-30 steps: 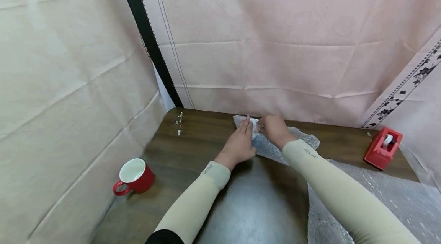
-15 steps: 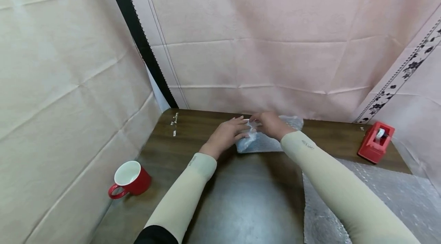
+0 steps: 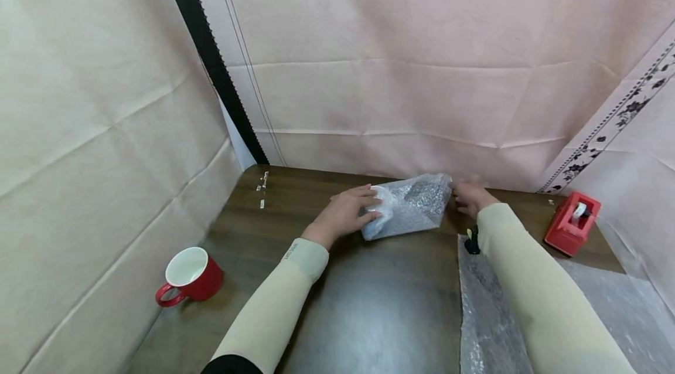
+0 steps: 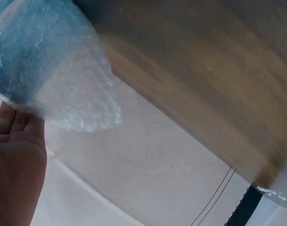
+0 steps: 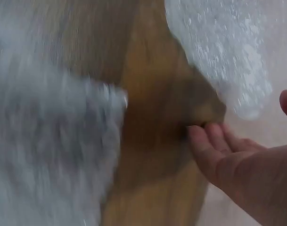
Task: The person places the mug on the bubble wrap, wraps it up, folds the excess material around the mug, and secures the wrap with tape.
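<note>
A bundle of bubble wrap (image 3: 416,204), its folded left end whitish, lies slanted near the back of the wooden table (image 3: 295,233). My left hand (image 3: 345,213) holds that end, fingers over the far side and thumb on the near side. The left wrist view shows the rounded, bluish wrap (image 4: 63,70) with fingers behind it. Just off the bundle's right end is my right hand (image 3: 471,196). Its fingers are loosely bent, and the right wrist view shows them apart from the wrap (image 5: 218,42) with nothing between fingers and thumb.
A red tape dispenser (image 3: 568,224) stands at the back right. On the right side lies a large bubble wrap sheet (image 3: 606,298), partly under the right arm. A red mug (image 3: 205,280) stands at the left. Small label pieces (image 3: 262,204) stick to the back-left table. Cloth curtains (image 3: 395,98) enclose the back.
Both hands worked close together at the bundle; now my right hand has moved away to the right. The bundle has turned and its left end is folded in, with my left hand still there.
</note>
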{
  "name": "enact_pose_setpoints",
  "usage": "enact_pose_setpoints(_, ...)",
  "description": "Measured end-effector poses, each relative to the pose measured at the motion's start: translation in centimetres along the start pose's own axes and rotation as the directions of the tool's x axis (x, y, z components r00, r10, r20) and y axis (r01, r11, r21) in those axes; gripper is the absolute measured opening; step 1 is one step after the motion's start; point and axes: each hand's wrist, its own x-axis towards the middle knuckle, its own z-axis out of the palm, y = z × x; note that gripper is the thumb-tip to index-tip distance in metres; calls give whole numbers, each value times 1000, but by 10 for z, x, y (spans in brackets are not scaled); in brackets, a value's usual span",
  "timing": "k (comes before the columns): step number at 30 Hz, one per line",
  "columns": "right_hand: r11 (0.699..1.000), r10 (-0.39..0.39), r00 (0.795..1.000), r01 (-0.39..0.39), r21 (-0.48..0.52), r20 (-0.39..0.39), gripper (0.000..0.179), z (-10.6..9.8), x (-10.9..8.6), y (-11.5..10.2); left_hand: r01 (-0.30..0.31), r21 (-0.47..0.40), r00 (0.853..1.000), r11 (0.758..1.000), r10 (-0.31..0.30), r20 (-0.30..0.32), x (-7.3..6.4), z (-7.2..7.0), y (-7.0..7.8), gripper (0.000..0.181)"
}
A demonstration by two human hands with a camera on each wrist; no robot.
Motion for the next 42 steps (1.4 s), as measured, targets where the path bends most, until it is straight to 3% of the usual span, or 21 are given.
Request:
enact_pose_setpoints(2,996,35,999,-37,84,32,82,6,-6,-1,5,-10,1000,1000,-5,-10,-2,1,2,48)
enact_pose_setpoints(6,987,4,999,2,159,-36,81,25,-17,-16,18,-23,998,1000,-20,-64,-5,0,6,45)
enact_pose_setpoints(10,990,-143,982,144,0,-125,62,43,-25,-37,45,14,994,999,-43,-104,-9,1,9,47)
enact_pose_setpoints(12,954,-270,953,245,-171,-140,52,51,-30,-49,59,37,990,998,-54,-128,-11,2,9,48)
enact_pose_setpoints(15,842,-450,881,363,-399,-148,44,63,-41,-68,69,53,984,996,-60,-166,-12,4,9,48)
enact_pose_setpoints(17,735,-561,817,418,-534,-133,36,71,-46,-77,76,58,980,995,-64,-189,-11,6,9,48)
enact_pose_setpoints(22,531,-726,685,500,-684,-64,23,99,-58,-85,88,66,964,994,-68,-258,-6,16,13,44)
enact_pose_setpoints(24,464,-756,654,508,-726,-27,22,111,-63,-86,83,64,958,994,-62,-281,-3,18,13,43)
enact_pose_setpoints(27,409,-758,652,501,-763,22,24,126,-72,-85,67,45,958,997,-51,-282,-1,18,13,37)
enact_pose_setpoints(29,390,-754,655,498,-775,42,23,133,-76,-82,62,24,968,998,-54,-244,-1,16,11,36)
enact_pose_setpoints(33,392,-727,684,489,-779,63,23,141,-83,-72,66,-42,987,997,-72,-144,-1,11,7,41)
enact_pose_setpoints(36,402,-695,714,479,-780,80,26,145,-86,-63,102,-134,987,986,-118,-113,-2,13,5,43)
enact_pose_setpoints(39,395,-680,728,469,-790,91,28,149,-87,-52,154,-286,970,946,-200,-138,-1,19,5,48)
enact_pose_setpoints(42,355,-686,719,464,-812,111,27,154,-88,-43,156,-469,945,869,-269,-185,-1,23,6,58)
